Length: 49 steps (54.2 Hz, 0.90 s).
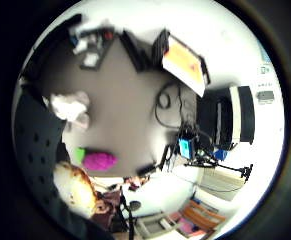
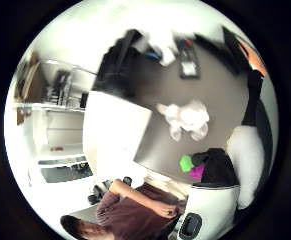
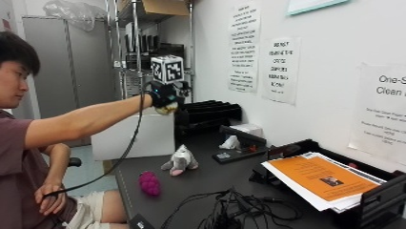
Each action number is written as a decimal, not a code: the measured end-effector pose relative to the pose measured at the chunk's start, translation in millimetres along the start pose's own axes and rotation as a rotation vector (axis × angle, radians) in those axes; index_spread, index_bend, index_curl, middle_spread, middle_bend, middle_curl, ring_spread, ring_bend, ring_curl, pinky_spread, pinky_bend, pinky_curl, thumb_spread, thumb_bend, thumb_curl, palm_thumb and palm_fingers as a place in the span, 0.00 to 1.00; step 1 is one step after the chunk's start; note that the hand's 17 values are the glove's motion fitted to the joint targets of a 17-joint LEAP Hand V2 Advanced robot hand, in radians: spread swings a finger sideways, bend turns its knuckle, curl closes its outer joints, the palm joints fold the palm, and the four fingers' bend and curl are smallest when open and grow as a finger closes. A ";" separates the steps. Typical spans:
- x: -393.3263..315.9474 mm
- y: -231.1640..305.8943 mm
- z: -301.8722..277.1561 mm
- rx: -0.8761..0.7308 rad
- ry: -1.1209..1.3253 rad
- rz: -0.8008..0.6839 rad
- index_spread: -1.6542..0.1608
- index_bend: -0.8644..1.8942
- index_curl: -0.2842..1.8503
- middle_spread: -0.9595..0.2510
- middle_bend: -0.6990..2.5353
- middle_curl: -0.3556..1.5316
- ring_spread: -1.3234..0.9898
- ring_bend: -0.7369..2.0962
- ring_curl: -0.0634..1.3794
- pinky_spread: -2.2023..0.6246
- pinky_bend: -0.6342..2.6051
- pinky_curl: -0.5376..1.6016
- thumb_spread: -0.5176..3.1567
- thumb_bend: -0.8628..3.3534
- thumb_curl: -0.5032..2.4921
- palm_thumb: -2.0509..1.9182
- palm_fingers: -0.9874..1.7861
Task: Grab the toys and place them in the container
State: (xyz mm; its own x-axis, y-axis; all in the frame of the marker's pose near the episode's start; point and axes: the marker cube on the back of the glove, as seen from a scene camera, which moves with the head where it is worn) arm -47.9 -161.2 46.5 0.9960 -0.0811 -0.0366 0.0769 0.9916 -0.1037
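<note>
Dark bench (image 3: 209, 179) | hand (image 3: 164, 99) raised over white container (image 3: 134, 136), holding yellowish toy (image 3: 167, 109) | step: drop-off | next: release, fetch pink toy (image 3: 149, 183)

The fingers of the gloved right hand (image 3: 166, 101) are hidden behind what is held, a yellowish thing too small to be identified. The print on the wall notices (image 3: 245, 47) cannot be read. The worktop (image 3: 209, 183) is cut off by the lower edge.
</note>
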 end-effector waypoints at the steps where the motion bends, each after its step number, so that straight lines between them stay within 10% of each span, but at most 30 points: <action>1: -9.6 -0.1 -8.0 0.015 -0.008 -0.018 0.76 0.68 0.45 0.62 0.59 0.59 0.40 0.74 0.50 0.65 0.51 0.49 0.32 0.24 0.44 0.66 0.73; 11: -167.7 -9.3 -66.3 0.162 -0.042 -0.268 0.77 0.69 0.48 0.64 0.60 0.61 0.41 0.75 0.52 0.65 0.51 0.50 0.29 0.25 0.47 0.66 0.72; 27: -334.1 3.1 -5.8 0.162 -0.126 -0.698 0.78 0.69 0.53 0.65 0.60 0.63 0.41 0.76 0.55 0.65 0.52 0.52 0.26 0.24 0.50 0.66 0.70; 34: -364.5 1.1 45.2 -0.017 -0.017 -0.631 0.78 0.68 0.54 0.65 0.59 0.64 0.41 0.75 0.55 0.65 0.53 0.52 0.25 0.24 0.52 0.66 0.68; 37: -364.2 2.6 69.6 -0.247 0.110 -0.622 0.78 0.64 0.55 0.64 0.56 0.62 0.41 0.73 0.55 0.65 0.54 0.53 0.26 0.24 0.52 0.65 0.58; 40: -357.1 3.4 83.5 -0.389 0.223 -0.561 0.78 0.49 0.52 0.67 0.41 0.56 0.44 0.67 0.55 0.69 0.58 0.57 0.33 0.20 0.50 0.57 0.14; 42: -350.6 3.1 88.5 -0.429 0.267 -0.511 0.78 0.41 0.47 0.72 0.35 0.51 0.48 0.58 0.49 0.71 0.57 0.54 0.36 0.18 0.47 0.53 0.05; 49: -330.3 -3.4 71.9 -0.352 0.128 -0.584 0.79 0.32 0.33 0.80 0.24 0.43 0.54 0.41 0.35 0.76 0.51 0.48 0.42 0.18 0.40 0.49 0.12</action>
State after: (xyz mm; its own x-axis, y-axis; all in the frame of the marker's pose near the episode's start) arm -374.0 -130.6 130.5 0.7811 -0.6244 0.0086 0.5582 0.6919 -0.4580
